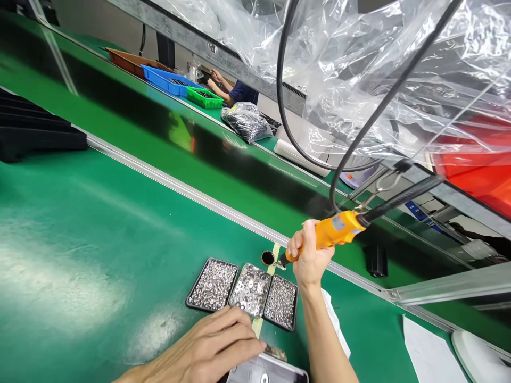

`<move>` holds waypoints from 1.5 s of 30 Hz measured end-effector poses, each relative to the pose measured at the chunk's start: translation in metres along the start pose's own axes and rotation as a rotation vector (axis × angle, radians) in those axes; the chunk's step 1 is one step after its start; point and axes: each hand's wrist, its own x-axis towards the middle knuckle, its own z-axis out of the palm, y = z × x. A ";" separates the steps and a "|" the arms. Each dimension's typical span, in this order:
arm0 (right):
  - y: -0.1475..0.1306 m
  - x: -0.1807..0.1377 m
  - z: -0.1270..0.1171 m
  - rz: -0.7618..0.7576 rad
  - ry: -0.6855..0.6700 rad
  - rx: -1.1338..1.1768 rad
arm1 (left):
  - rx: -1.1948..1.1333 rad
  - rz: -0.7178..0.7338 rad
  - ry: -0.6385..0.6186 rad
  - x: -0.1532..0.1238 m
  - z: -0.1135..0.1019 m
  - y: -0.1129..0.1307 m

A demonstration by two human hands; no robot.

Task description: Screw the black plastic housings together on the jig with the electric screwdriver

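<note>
My right hand (313,258) is wrapped round an orange electric screwdriver (339,230), held tilted with its tip down to the left. The tip is beside a small round dark cup (268,258), with a small metal piece at it; whether they touch I cannot tell. My left hand (217,346) lies over a grey casing (267,372) at the bottom edge, its fingers slightly bent and its thumb hidden. Its fingertips meet a small metal piece (275,352) on the casing's edge. Just beyond stand three black trays of small metal parts: left (191,303), middle (251,287) and right (294,319).
A black cable (281,80) loops above the screwdriver, near hanging clear plastic (359,80). A metal rail (191,197) crosses the green table (99,223). White paper (431,351) lies at right. Across the belt, a co-worker's hands (217,80) are near blue (163,80) and green bins (203,101).
</note>
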 end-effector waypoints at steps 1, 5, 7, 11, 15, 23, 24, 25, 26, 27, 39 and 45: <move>-0.011 -0.002 -0.002 -0.001 0.005 0.000 | -0.029 0.008 -0.021 -0.001 0.001 -0.001; -0.069 -0.021 -0.010 0.008 -0.025 0.023 | -0.123 0.021 -0.045 -0.006 0.007 -0.007; -0.096 -0.038 -0.015 0.049 -0.073 0.040 | -0.129 0.011 -0.043 -0.007 0.008 -0.008; -0.124 -0.079 -0.023 0.156 -0.159 0.072 | -0.130 -0.003 -0.064 -0.008 0.007 -0.007; -0.119 -0.108 -0.024 0.224 -0.219 0.086 | -0.121 -0.006 -0.067 -0.009 0.007 -0.007; -0.103 -0.115 -0.024 0.207 -0.258 0.087 | -0.126 -0.006 -0.071 -0.010 0.007 -0.007; -0.102 -0.115 -0.025 0.210 -0.258 0.082 | -0.128 -0.005 -0.072 -0.010 0.007 -0.007; -0.102 -0.115 -0.026 0.214 -0.261 0.077 | -0.128 -0.007 -0.075 -0.010 0.007 -0.007; -0.102 -0.116 -0.026 0.218 -0.267 0.074 | -0.130 -0.009 -0.077 -0.009 0.006 -0.007; -0.101 -0.116 -0.026 0.223 -0.272 0.072 | -0.132 -0.010 -0.081 -0.009 0.006 -0.008; -0.095 -0.123 -0.030 0.205 -0.460 0.079 | -0.121 -0.071 -0.098 -0.009 0.006 -0.005; -0.095 -0.121 -0.027 0.201 -0.524 0.059 | -0.139 -0.098 -0.074 -0.008 0.008 -0.004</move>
